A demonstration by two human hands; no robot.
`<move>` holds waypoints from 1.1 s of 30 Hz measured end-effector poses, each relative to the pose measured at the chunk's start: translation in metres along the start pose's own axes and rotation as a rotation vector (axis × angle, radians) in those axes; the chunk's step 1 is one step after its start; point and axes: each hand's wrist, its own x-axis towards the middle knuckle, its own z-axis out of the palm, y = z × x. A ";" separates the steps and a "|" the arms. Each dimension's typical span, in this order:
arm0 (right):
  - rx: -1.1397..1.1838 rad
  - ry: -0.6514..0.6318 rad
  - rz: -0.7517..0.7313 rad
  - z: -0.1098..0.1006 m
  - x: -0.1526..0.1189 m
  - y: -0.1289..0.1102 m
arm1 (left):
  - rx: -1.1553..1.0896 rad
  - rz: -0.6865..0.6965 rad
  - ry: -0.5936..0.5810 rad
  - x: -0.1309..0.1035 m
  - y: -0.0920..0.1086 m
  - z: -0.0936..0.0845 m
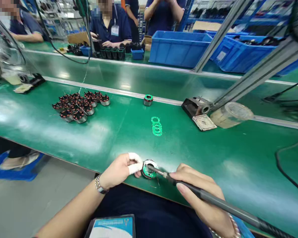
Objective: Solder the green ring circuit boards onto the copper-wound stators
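My left hand (124,170), with white covers on the thumb and a finger, is closed at the left edge of a motor stator (146,173). A green ring-shaped circuit board faces up on this stator, near the table's front edge. In my right hand (201,185) is a soldering iron (211,197), held like a pen. Its metal tip meets the top of the ring. A thin strand of wire lies just right of the stator. Whether my left fingers also pinch solder wire is hidden.
Loose green ring boards (157,129) lie mid-table, with another stator (148,100) behind them. Several stators (80,115) cluster at left. A soldering-iron stand (196,107) and plastic tub (230,114) stand right, beside a slanting metal post (221,36). People sit beyond, near blue bins (178,49).
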 end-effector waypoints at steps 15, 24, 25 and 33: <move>0.043 -0.037 0.007 -0.003 -0.003 -0.002 | -0.029 0.022 -0.012 -0.001 0.000 0.002; 0.030 -0.019 -0.004 -0.005 -0.001 -0.003 | -0.030 0.022 -0.005 -0.001 0.001 0.002; 0.021 -0.010 -0.007 -0.006 -0.001 -0.003 | -0.032 0.021 -0.005 -0.001 0.001 0.002; -0.069 -0.082 -0.033 0.001 0.006 0.010 | -0.044 0.022 0.005 -0.001 -0.001 0.002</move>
